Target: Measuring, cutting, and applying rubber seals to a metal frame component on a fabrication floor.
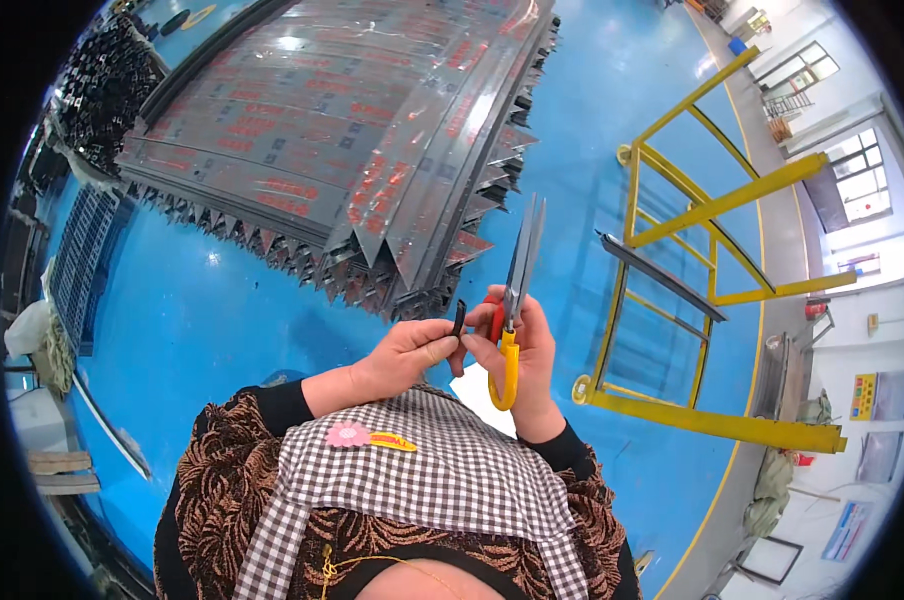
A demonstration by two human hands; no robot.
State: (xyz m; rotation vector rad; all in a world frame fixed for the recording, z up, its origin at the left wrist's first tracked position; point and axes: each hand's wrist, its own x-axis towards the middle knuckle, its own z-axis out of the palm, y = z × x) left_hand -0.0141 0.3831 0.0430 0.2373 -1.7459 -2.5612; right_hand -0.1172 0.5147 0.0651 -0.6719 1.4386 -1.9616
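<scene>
In the head view the left hand [407, 352] is pinching the black strip [459, 318], which is sitting between both hands, pointing away from the body, roughly alongside the scissors [518, 285] the right hand [532, 350] is gripping.

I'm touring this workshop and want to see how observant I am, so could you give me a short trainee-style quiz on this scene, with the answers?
1. What does the left hand hold?
A) a roll of tape
B) a small black piece
C) a paintbrush

2. True or false: the right hand holds scissors with the blades pointing away from the checked apron.

3. Fill in: in the picture, the yellow frame stands to the ____ of the grey stack.

Key: 1. B, pinched in the fingers. 2. True. 3. Right.
</scene>
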